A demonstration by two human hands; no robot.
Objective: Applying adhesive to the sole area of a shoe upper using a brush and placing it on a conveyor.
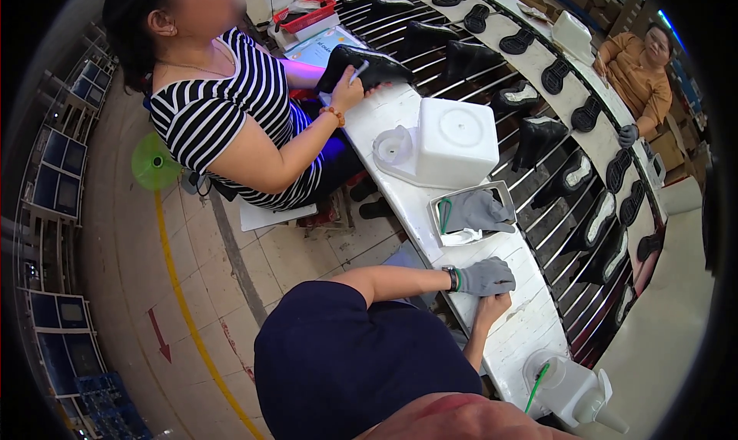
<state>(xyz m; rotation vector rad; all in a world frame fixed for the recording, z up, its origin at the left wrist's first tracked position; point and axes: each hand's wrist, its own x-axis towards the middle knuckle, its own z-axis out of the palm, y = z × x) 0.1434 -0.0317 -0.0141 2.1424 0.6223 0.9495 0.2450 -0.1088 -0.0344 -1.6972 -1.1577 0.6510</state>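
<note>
In a grey knit glove, my left hand (pixel 486 277) rests at the white bench ledge (pixel 530 325) with its fingers curled. Just below it and touching it is my bare right hand (pixel 493 308), closed like a fist. The palms are turned from sight, so anything inside either hand is hidden. Beyond my left hand stands a white tray (pixel 503 190) with a grey glove (pixel 484 209), a green-handled tool (pixel 444 212) and crumpled white material. A white container (pixel 582 394) with a green-handled brush (pixel 540 382) stands beyond my right hand.
Past the ledge runs a roller conveyor (pixel 538 232) carrying black shoe uppers (pixel 565 177) and black soles (pixel 586 116). On my left a co-worker in stripes (pixel 254 125) handles a black shoe (pixel 365 67) beside a white tub (pixel 459 140). Another person (pixel 642 71) works across the line.
</note>
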